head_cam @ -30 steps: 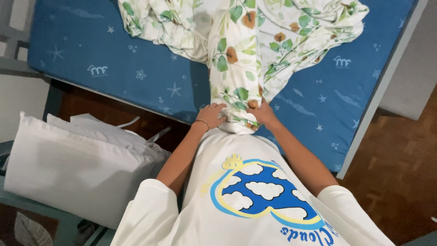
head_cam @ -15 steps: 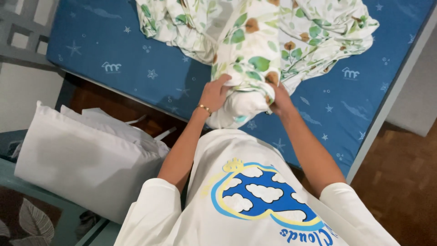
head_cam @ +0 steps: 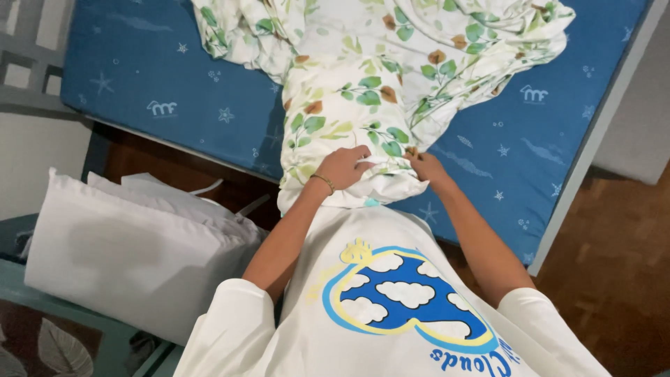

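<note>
A white cover printed with green and brown leaves (head_cam: 349, 105) lies bunched on a blue mattress (head_cam: 174, 84), its near end bulging over the mattress edge against my white shirt. My left hand (head_cam: 342, 167), with a thin bracelet at the wrist, presses and grips the cover's near end. My right hand (head_cam: 427, 166) pinches the same fabric just to the right. Whatever fills the cover is hidden inside it.
A white pillow (head_cam: 132, 244) lies on a teal surface at the lower left. The mattress has a white frame edge (head_cam: 593, 139) on the right. Wooden floor (head_cam: 621, 279) shows beyond it and in the gap below the mattress.
Both hands have slid further up along the leaf-print cover, away from my body, and its bundled end now sits closer to my shirt. The view has tilted slightly.
</note>
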